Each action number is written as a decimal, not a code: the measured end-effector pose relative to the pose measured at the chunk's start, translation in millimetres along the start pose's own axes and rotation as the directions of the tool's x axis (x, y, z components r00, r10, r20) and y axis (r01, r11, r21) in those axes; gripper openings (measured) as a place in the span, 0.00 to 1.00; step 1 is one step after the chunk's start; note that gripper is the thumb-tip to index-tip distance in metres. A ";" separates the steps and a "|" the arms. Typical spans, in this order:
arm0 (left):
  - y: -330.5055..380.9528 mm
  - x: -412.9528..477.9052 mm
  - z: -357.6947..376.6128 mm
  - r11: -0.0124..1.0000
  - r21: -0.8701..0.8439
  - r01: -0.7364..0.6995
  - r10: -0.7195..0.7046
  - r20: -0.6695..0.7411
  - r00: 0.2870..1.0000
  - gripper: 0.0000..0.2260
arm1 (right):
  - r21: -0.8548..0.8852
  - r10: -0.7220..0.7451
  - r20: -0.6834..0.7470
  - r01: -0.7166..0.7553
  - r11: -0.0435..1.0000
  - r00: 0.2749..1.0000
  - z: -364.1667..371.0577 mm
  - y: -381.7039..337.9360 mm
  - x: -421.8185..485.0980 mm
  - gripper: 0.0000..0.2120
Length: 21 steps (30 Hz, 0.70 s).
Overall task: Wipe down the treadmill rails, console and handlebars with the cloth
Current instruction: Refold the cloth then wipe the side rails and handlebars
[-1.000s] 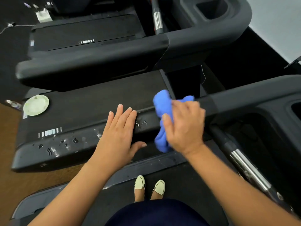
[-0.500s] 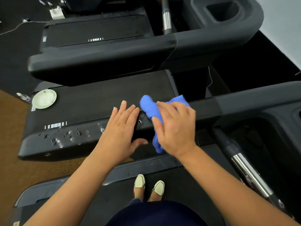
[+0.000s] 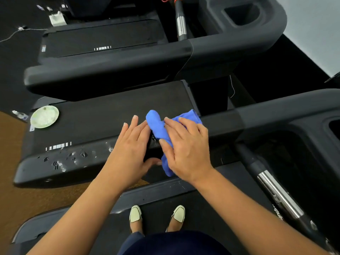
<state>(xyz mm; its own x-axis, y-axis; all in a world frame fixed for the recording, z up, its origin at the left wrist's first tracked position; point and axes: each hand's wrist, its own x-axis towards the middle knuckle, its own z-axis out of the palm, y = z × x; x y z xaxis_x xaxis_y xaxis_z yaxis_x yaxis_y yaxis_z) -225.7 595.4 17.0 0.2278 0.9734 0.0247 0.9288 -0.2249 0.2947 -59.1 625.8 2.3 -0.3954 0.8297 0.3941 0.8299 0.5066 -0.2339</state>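
A dark grey treadmill handrail (image 3: 70,162) runs across the middle of the view, its left end scuffed and chipped. My right hand (image 3: 185,150) presses a bunched blue cloth (image 3: 158,127) onto the top of this rail. My left hand (image 3: 130,150) lies flat on the rail just left of the cloth, fingers spread, thumb hooked under the rail's near edge and almost touching the cloth. The rail continues right into the console surround (image 3: 276,111). A chrome and black handlebar (image 3: 272,184) slopes down at the lower right.
A second treadmill's rail (image 3: 110,70) and belt (image 3: 103,37) lie beyond. A pale round plate (image 3: 44,116) sits on the neighbouring belt at left, a small bottle (image 3: 20,115) beside it on the brown floor. My feet in pale shoes (image 3: 156,214) stand on the belt below.
My right hand has slid the cloth leftward along the rail, closing up against my left hand, which has stayed in place on the rail.
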 end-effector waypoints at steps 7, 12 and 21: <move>-0.9 0.2 -0.3 0.999 0.050 0.006 -0.008 0.044 0.999 0.42 | -0.006 0.185 -0.022 -0.185 0.983 0.982 -10.1 15.9 19.0 0.18; -7.4 2.2 -13.1 0.995 -0.083 -0.055 0.063 0.106 0.992 0.42 | -0.001 0.055 0.048 -0.055 0.999 0.997 2.3 -11.6 6.2 0.22; -37.4 -8.9 -20.4 0.968 0.181 -0.173 0.150 0.132 0.980 0.38 | -0.179 0.238 0.007 -0.233 0.956 0.971 1.5 -21.8 40.3 0.18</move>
<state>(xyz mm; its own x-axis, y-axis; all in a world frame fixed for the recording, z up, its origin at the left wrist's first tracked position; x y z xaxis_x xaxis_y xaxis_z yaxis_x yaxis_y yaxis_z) -268.4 596.0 25.3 0.4014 0.9141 -0.0581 0.9128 -0.3940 0.1077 -93.8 648.5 22.0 -0.1897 0.9278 0.3211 0.9557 0.2494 -0.1563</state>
